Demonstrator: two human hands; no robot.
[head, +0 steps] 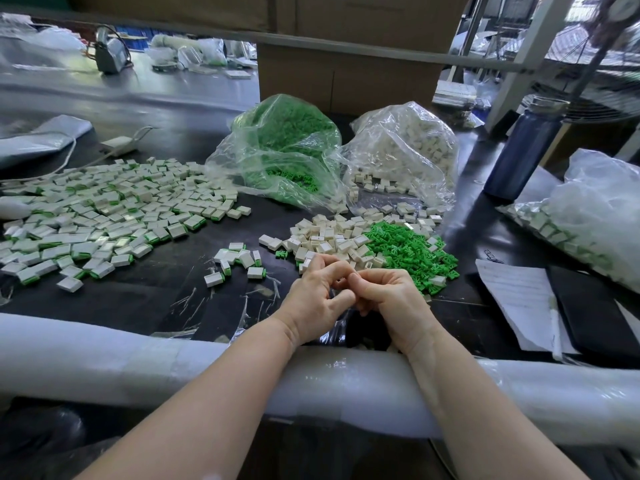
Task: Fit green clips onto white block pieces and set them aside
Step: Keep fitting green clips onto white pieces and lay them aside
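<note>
Two bare hands meet at the near edge of a dark worktable [145,299], forearms resting on a white padded roll [104,355] along the table's front. Fingers of the left hand [317,299] and right hand [388,299] are curled inward with their tips touching each other; whatever they pinch between them is hidden, so what either hand grips cannot be told.

Just beyond the fingertips lies one loose heap of bare white blocks [329,237], too many to count. Touching that heap, beyond and to the right of the right hand, is one heap of loose green clips [405,252], also beyond counting. A single stray clip [282,254] sits just ahead of the left hand.

About a dozen fitted pieces, white with a green edge, form a small cluster [239,259] to the left of the left hand. Far more spread in one broad field of finished pieces [104,213] well to the left and beyond.

Two clear plastic bags stand farther off past both heaps: one bag of green clips [287,147] and, to its right, one bag of white blocks [408,147]. A third bag of pieces [595,220] lies well to the right of the right hand, with a dark blue bottle [526,147] beyond it and sheets of paper [519,303] nearer.
</note>
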